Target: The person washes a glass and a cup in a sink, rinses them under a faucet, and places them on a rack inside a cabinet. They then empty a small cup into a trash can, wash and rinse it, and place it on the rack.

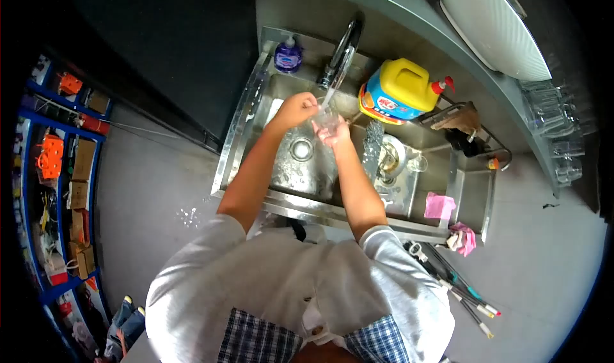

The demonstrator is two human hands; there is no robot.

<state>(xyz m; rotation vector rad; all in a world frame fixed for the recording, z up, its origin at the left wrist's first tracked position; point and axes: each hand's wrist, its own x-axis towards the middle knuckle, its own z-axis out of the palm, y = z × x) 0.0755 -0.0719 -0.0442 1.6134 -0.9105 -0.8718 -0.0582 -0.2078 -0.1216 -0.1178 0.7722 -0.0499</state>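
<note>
Under the black and chrome faucet [341, 53], water runs down onto a small clear glass [328, 118]. My right hand [335, 133] is wrapped round the glass from below and the right. Beside the rim is my left hand [297, 111], its fingers curled together in a pinch; what they hold, if anything, is hidden. Both hands are above the left basin of the steel sink [281, 171], with the round drain [301, 149] below them.
A purple soap bottle [288, 56] stands at the back left corner. A yellow detergent jug [403, 89] sits behind the right basin, which holds a white dish [393, 153] and a pink cloth [439, 206]. Glasses [550, 117] line the shelf at right.
</note>
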